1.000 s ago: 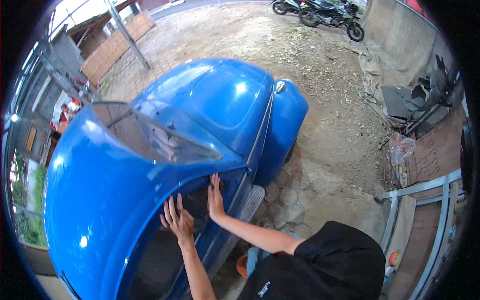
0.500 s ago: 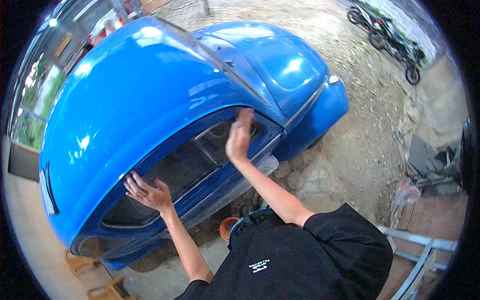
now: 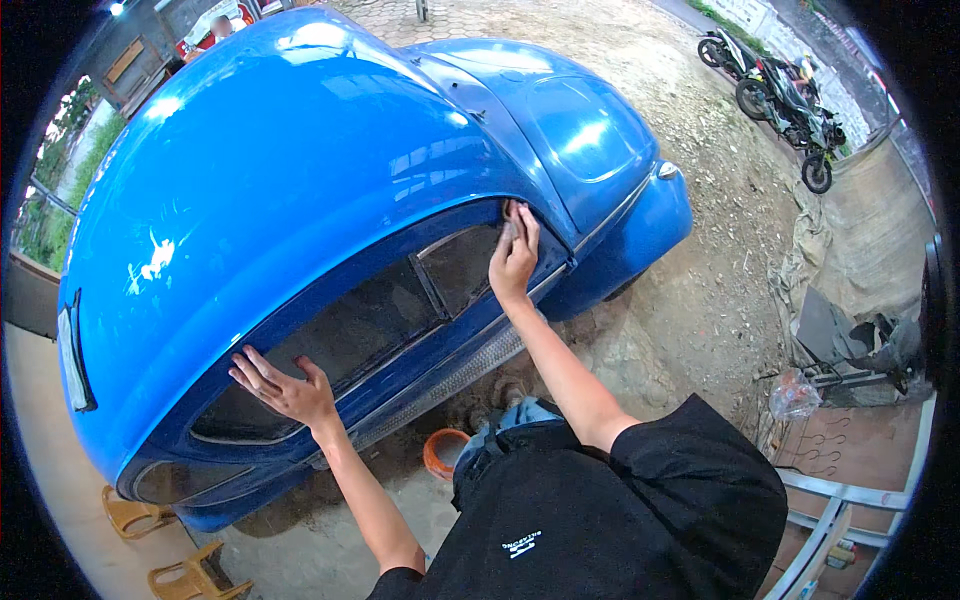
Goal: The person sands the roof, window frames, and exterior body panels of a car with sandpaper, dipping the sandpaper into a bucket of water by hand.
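Observation:
A blue rounded car (image 3: 300,170) stands in front of me, its side window (image 3: 370,320) facing my body. My left hand (image 3: 288,392) rests with spread fingers on the edge above the rear part of the window; nothing shows in it. At the front upper corner of the window frame is my right hand (image 3: 515,258), its fingers close together and pressed to the frame. A small brown piece (image 3: 508,209) shows at those fingertips; its kind is too small to tell.
By my legs sits an orange bucket (image 3: 440,455). Tan plastic chairs (image 3: 190,575) stand at lower left, a metal frame (image 3: 835,490) at lower right. Scrap pieces and a clear plastic bag (image 3: 794,395) lie on the right. Motorbikes (image 3: 790,115) are parked at the far right.
My right hand has shifted slightly right and forward along the window frame to its front corner. My left hand stays on the roof edge. The view has shifted a little.

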{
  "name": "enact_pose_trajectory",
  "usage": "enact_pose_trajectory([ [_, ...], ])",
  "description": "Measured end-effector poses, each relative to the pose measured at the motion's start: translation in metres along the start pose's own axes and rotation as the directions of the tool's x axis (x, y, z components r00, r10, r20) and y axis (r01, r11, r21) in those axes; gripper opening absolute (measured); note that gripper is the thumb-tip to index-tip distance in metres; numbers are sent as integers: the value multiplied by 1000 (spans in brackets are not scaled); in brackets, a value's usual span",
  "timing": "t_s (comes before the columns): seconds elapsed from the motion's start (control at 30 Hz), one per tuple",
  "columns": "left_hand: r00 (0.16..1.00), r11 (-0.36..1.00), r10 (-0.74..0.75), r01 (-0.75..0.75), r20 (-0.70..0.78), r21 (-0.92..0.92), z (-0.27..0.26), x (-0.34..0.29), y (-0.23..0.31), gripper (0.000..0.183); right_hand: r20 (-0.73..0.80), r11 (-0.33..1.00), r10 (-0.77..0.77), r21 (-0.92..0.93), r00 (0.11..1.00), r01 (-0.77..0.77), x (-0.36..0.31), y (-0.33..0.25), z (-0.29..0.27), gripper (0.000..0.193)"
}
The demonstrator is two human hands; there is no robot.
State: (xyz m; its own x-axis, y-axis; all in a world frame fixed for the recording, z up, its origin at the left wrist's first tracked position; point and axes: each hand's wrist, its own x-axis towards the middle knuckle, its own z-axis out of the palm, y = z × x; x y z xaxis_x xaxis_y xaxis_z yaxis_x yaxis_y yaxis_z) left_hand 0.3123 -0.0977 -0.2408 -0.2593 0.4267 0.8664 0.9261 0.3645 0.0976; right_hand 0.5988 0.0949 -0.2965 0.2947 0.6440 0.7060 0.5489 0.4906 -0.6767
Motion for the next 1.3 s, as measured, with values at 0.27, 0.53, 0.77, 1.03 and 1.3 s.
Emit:
enact_pose_trajectory([
  [0.27,998,998,-58,58,-12,10,3,-2,0,73,26,987,-147,68,989,145,10,-27,2,23],
  [0.53,998,997,-30,26,60,71,-5,2,1,71,-29,997,-75,18,997,75,14,-10,-9,14],
  [0.77,993,977,-83,65,80,205,-10,-13,-16,81,46,962,-232,160,972,222,25,5,-15,19],
  [1.03,995,968,-92,81,34,238,-7,-11,-12,92,157,925,-228,344,961,164,18,-23,-21,20],
  [1.3,997,965,-38,17,73,263,-18,-11,-21,85,99,940,-297,206,950,272,40,5,-19,12],
])
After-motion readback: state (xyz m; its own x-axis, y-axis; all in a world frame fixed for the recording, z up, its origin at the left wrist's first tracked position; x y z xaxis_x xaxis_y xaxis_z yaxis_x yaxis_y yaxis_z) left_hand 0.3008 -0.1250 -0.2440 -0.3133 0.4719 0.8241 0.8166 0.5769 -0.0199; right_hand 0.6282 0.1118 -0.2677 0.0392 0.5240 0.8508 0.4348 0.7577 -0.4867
